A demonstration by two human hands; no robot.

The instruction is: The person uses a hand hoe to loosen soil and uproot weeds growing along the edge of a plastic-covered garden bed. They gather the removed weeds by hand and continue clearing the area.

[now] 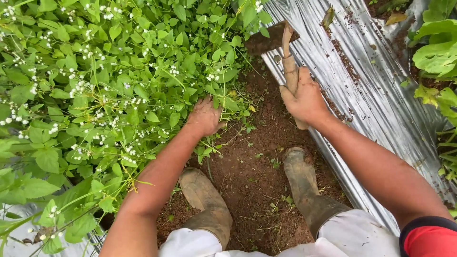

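Gripped in the right hand (304, 99), fingers wrapped tight round it: a short hoe (287, 57) with a mud-caked wooden handle, standing near upright, its rusty blade (267, 39) up at the top, right at the edge where the weeds meet the plastic. Pushed into the weeds (109, 90), the left hand (204, 116), fingers spread and buried among the stems, palm down, not clearly closed on any one stalk. Thick green growth with tiny white flowers, filling the whole left side and crowding up to the bare soil (257, 143). Narrow strip of red-brown earth between weed edge and sheet, little room either side. Planted on that strip, two muddy rubber boots (209, 204), the left one hard against the overhanging leaves, the right boot (304, 185) just beside the sheet's hem. Along the right, silver plastic mulch sheet (376, 90), wrinkled, speckled with soil crumbs, running diagonally. Beyond its far edge, broad leaves of another plant (435, 57). Low left, more pale sheeting (19, 212) showing under the foliage.
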